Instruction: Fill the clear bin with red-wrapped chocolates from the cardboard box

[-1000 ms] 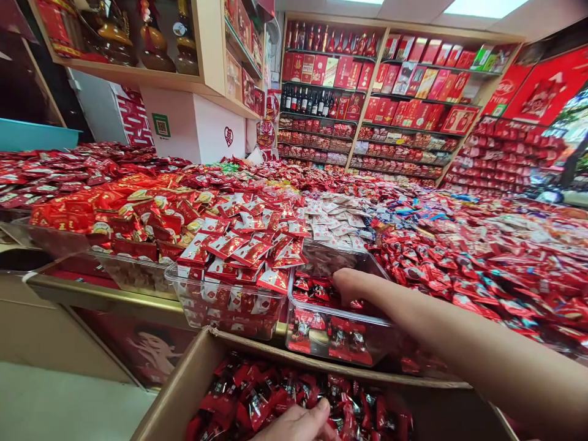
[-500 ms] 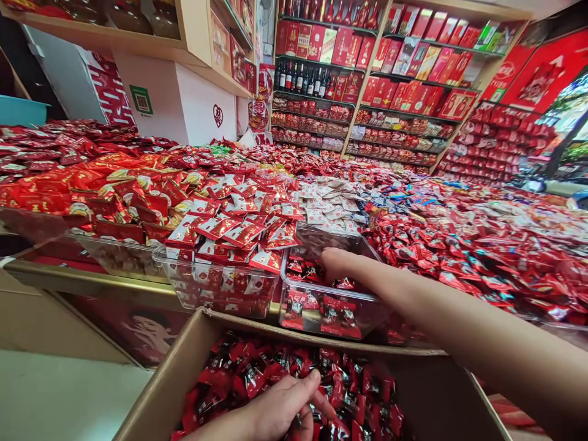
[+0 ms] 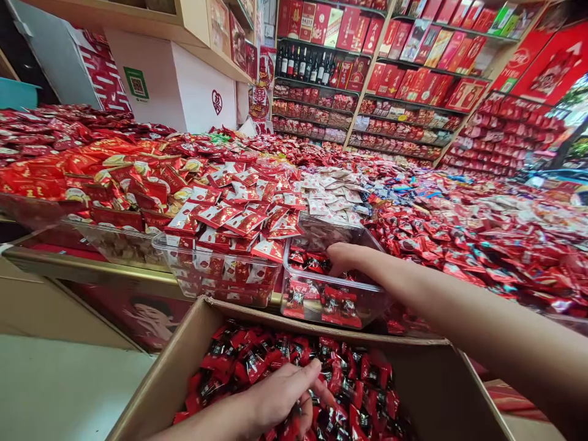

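My left hand [image 3: 289, 398] rests among the red and black wrapped candies [image 3: 257, 355] in an open cardboard box [image 3: 169, 361], its fingers apart and nothing gripped in them. My right hand [image 3: 346, 258] reaches down into a clear plastic bin [image 3: 331, 280] behind the box. Its fingertips are hidden behind the hand and wrist, so what they hold does not show. A few red and black candies [image 3: 340, 306] lie low in that bin. Beside it on the left stands a clear bin [image 3: 220, 269] heaped with red and white packets [image 3: 239, 211].
Piles of white packets [image 3: 333, 193] and red candies [image 3: 436, 245] spread behind and to the right. Orange-red packets [image 3: 68, 174] lie at left. A pillar [image 3: 197, 86] and shelves of boxes and bottles [image 3: 305, 64] stand behind. The counter edge [image 3: 124, 267] borders the box.
The view has tilted down slightly. My right hand has shifted only a little inside the bin, and my left hand stays over the candies in the box.
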### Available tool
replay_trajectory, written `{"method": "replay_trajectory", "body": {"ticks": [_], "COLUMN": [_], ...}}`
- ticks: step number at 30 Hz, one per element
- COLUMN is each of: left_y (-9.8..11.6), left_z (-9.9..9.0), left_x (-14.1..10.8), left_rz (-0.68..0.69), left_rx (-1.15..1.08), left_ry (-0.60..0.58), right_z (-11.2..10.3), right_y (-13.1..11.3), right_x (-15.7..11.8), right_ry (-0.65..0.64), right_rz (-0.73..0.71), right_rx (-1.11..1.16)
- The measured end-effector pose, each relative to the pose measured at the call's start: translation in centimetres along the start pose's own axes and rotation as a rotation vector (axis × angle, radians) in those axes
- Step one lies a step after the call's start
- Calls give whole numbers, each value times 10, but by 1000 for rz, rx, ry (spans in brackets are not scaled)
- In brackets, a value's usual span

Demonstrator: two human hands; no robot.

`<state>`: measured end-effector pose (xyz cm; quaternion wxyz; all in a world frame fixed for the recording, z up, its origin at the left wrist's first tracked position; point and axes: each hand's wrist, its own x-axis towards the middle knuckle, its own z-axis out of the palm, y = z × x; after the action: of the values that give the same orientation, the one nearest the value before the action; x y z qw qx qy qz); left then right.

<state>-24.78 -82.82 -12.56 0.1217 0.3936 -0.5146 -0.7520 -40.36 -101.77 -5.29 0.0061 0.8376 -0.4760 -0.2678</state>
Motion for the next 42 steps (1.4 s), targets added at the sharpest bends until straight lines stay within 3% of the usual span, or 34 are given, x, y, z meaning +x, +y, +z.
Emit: {"method": "replay_trajectory", "body": {"ticks": [4, 13, 18, 24, 42], "left_y": [2, -3, -5, -16, -21], "left_z": [1, 1, 0, -5, -10], "left_x": [-2, 0, 2, 13, 18], "left_rz": [18, 42, 14, -42, 26], "left_rx": [21, -18, 45, 98, 136], "left_ry": [16, -2, 35, 55, 62], "right_z": [5, 5, 1, 9, -9], "right_y": [2, -1, -4, -2, -6], "right_x": [4, 7, 5, 8, 0], "right_ry": [94, 113, 39, 88, -134], "right_rz": [-7, -48, -14, 41, 67], "right_rx": [-7, 14, 22, 114, 15]}}
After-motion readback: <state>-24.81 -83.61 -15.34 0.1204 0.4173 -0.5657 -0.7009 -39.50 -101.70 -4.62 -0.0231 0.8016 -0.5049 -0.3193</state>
